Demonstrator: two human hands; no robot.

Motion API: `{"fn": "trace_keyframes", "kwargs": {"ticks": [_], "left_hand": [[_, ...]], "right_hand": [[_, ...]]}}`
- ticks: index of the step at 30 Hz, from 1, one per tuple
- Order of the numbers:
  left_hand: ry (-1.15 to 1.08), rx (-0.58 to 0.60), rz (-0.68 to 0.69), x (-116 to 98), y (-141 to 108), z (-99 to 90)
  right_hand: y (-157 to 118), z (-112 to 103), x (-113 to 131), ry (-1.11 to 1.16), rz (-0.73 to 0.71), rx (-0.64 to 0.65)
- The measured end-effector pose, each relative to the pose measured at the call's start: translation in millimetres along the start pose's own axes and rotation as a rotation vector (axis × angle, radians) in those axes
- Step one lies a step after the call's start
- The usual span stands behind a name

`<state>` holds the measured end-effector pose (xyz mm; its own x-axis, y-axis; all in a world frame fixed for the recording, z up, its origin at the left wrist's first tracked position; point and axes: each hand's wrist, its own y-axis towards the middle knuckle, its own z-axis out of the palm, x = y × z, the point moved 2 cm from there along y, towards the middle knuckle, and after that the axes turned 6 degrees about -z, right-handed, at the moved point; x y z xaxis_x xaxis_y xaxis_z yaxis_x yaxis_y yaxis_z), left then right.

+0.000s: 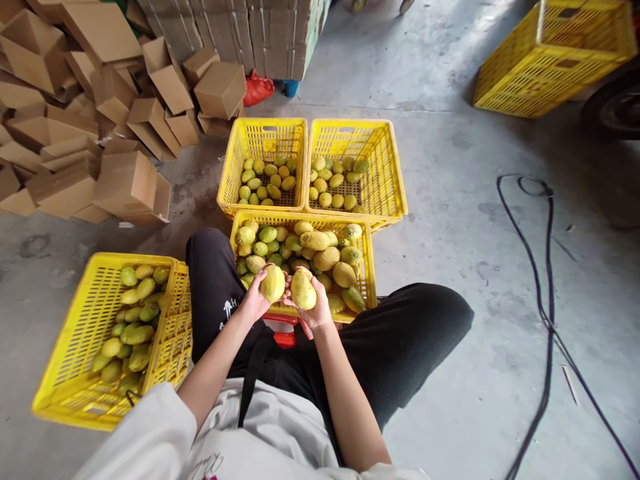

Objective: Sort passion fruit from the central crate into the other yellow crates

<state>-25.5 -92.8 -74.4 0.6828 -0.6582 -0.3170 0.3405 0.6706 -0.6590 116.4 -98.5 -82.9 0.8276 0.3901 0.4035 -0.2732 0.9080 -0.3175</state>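
My left hand (256,300) is closed around a yellow-green lemon (273,283). A second yellow lemon (303,289) rests in my right hand (317,312), its fingers curled beneath it. Both hands are close together above the near edge of a yellow plastic crate (369,267) between my knees. Yellow and green lemons (327,258) of mixed sizes fill much of that crate. Just beyond it stand two more yellow crates, the left one (223,167) and the right one (397,173), each with a layer of lemons on its slatted floor.
Left of my leg, a divided yellow crate (65,353) holds more lemons (135,333). Open cardboard boxes (127,180) are heaped at the far left, beside a tall cardboard stack (250,33). A yellow crate (530,80) stands far right, near a wheel (617,107). Black cable (550,267) lies on the floor.
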Motion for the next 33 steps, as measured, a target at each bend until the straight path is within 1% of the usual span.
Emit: {"fn": "trace_keyframes", "kwargs": {"ticks": [3, 6, 8, 11, 15, 19, 22, 27, 33], "left_hand": [[-0.02, 0.023, 0.011, -1.1, -2.3, 2.6], [-0.098, 0.023, 0.023, -3.3, -6.3, 5.8], [-0.149, 0.026, 0.026, -4.9, -8.6, 7.4], [-0.182, 0.03, 0.048, -6.5, -10.4, 8.2], [-0.116, 0.051, 0.092, -5.1, -10.2, 7.2], [-0.04, 0.106, 0.074, -2.3, -8.2, 8.2], [-0.041, 0.085, 0.031, -1.8, -6.6, 8.9], [-0.059, 0.035, 0.015, -1.9, -6.4, 9.5], [-0.168, 0.037, 0.026, -1.6, -8.2, 11.3]], "right_hand": [[0.0, -2.1, -0.5, 0.031, -0.005, -0.029], [-1.0, -4.2, 0.0, 0.121, 0.027, -0.059], [-1.8, -4.2, 1.1, 0.164, 0.048, -0.047], [-2.3, -2.7, 2.7, 0.17, 0.039, -0.012], [-2.8, -3.5, 0.0, 0.113, 0.052, 0.011], [-2.1, -9.3, -3.7, 0.09, -0.021, -0.041], [-0.3, -11.2, -5.4, 0.083, -0.044, -0.074], [1.3, -9.2, -4.9, 0.081, -0.043, -0.099], [1.2, -9.3, 0.2, 0.149, -0.015, -0.143]]}}
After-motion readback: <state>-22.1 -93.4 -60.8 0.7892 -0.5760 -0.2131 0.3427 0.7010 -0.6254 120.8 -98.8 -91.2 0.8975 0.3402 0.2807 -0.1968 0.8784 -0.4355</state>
